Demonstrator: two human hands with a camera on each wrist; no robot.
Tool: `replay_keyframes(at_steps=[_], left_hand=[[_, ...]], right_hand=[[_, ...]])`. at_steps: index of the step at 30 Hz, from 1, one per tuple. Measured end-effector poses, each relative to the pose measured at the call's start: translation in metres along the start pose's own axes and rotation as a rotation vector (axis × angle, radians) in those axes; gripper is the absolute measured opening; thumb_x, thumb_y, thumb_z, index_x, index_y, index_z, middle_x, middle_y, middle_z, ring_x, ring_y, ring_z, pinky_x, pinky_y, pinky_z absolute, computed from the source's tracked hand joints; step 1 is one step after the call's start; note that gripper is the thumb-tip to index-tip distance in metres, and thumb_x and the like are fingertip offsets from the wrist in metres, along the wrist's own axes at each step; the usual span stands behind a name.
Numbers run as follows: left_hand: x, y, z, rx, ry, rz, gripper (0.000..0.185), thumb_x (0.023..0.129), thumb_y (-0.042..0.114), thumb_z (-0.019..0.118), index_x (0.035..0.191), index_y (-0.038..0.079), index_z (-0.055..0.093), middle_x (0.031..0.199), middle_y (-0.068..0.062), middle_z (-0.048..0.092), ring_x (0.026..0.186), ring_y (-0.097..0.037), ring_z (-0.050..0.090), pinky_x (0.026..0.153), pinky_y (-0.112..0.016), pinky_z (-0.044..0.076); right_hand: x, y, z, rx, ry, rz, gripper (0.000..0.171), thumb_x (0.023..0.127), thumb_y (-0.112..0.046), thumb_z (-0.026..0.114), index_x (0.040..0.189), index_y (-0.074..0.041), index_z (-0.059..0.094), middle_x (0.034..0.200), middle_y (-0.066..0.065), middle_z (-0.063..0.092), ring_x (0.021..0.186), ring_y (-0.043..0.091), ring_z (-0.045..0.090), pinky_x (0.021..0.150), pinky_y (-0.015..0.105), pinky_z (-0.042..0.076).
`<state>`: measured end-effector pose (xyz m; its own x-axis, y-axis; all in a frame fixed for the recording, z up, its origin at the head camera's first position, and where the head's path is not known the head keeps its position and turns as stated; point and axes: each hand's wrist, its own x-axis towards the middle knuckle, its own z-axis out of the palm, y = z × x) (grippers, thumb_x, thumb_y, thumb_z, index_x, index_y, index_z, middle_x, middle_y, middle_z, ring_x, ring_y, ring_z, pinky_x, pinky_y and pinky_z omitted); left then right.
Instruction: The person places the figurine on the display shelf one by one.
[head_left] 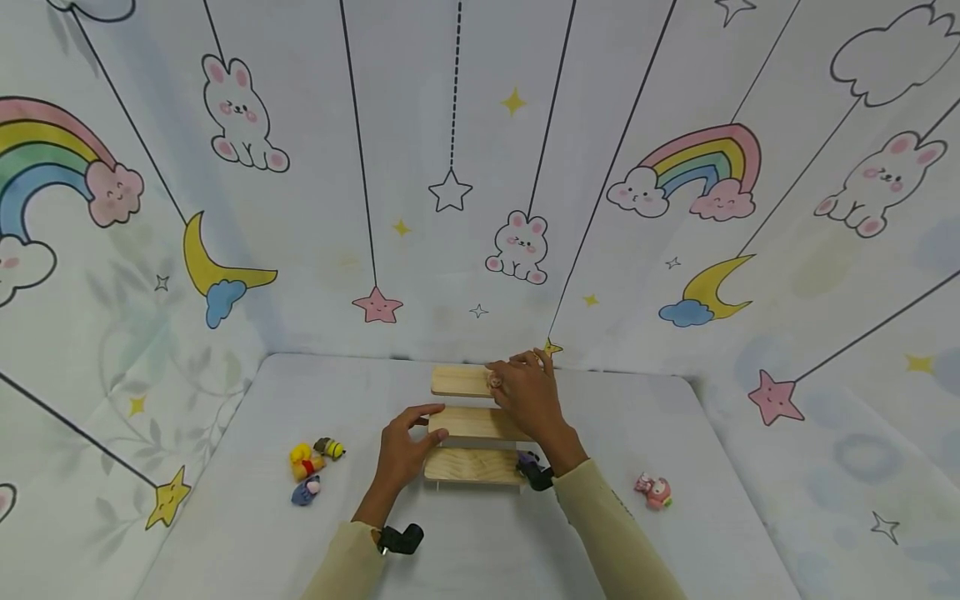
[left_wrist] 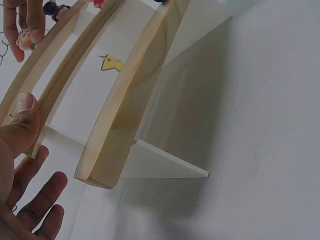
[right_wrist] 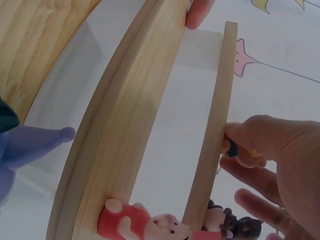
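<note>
while the left hand (head_left: 401, 450) steadies the stepped wooden shelf (head_left: 472, 425) mid-table with relaxed fingers, the right hand (head_left: 528, 392) pinches a small, light, rigid figurine (head_left: 494, 381) at its top step, likely best held by its sides.

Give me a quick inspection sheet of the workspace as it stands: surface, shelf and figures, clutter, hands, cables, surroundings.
Surface: pale grey table, matte.
Job's things: three-step wooden shelf on white side panels; small figure at the top step, in the right hand's fingers.
Clutter: three toy figures left of the shelf; pink figure to its right; dark figure at the shelf's right end.
Hands: left hand touches the middle step's left end; right hand pinches the small figure.
Cables: nothing seen.
Surroundings: cartoon backdrop of rabbits, rainbows, moons and stars on three sides.
</note>
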<state>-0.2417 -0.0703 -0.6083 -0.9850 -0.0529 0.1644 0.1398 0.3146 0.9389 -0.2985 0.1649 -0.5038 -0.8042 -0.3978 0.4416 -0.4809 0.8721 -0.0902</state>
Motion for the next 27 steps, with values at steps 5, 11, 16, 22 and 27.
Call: replay_keyframes(at_steps=[5,11,16,22,27], left_hand=[[0.000,0.001,0.000,0.006,0.002,0.004,0.045,0.088,0.022,0.087,0.131,0.027,0.075,0.136,0.002,0.073,0.119,-0.028,0.068,0.108,-0.058,0.048],[0.000,-0.001,0.000,0.013,0.006,0.019,0.048,0.086,0.023,0.088,0.132,0.026,0.075,0.136,0.001,0.073,0.119,-0.029,0.068,0.108,-0.062,0.047],[0.000,-0.001,0.000,0.016,0.008,0.024,0.049,0.086,0.024,0.088,0.133,0.026,0.075,0.136,0.000,0.073,0.118,-0.029,0.068,0.108,-0.062,0.047],[-0.001,-0.003,0.002,0.020,0.022,0.037,0.048,0.085,0.023,0.089,0.131,0.025,0.076,0.135,-0.001,0.074,0.117,-0.030,0.069,0.107,-0.063,0.047],[0.000,-0.003,0.001,0.021,0.027,0.043,0.048,0.086,0.021,0.089,0.131,0.025,0.076,0.134,-0.001,0.074,0.116,-0.030,0.069,0.106,-0.064,0.048]], right_hand=[[0.000,0.000,-0.001,-0.011,-0.008,0.005,0.037,0.091,-0.029,0.086,0.127,-0.025,0.078,0.111,-0.001,0.082,0.119,0.026,0.065,0.121,0.056,0.033],[0.000,0.001,-0.001,-0.027,0.019,0.023,0.047,0.091,-0.037,0.084,0.136,-0.028,0.072,0.128,-0.003,0.078,0.130,0.026,0.059,0.122,0.055,0.030],[-0.003,0.001,-0.011,0.041,0.116,0.041,0.058,0.091,-0.037,0.084,0.145,-0.027,0.066,0.148,0.004,0.067,0.141,0.029,0.051,0.120,0.059,0.028],[-0.010,0.006,-0.025,0.172,0.233,0.062,0.077,0.082,-0.039,0.093,0.150,-0.024,0.062,0.158,0.010,0.057,0.148,0.033,0.043,0.118,0.061,0.024],[-0.019,0.015,-0.034,0.208,0.304,0.089,0.078,0.080,-0.032,0.096,0.150,-0.023,0.063,0.156,0.010,0.058,0.146,0.034,0.044,0.115,0.064,0.024]])
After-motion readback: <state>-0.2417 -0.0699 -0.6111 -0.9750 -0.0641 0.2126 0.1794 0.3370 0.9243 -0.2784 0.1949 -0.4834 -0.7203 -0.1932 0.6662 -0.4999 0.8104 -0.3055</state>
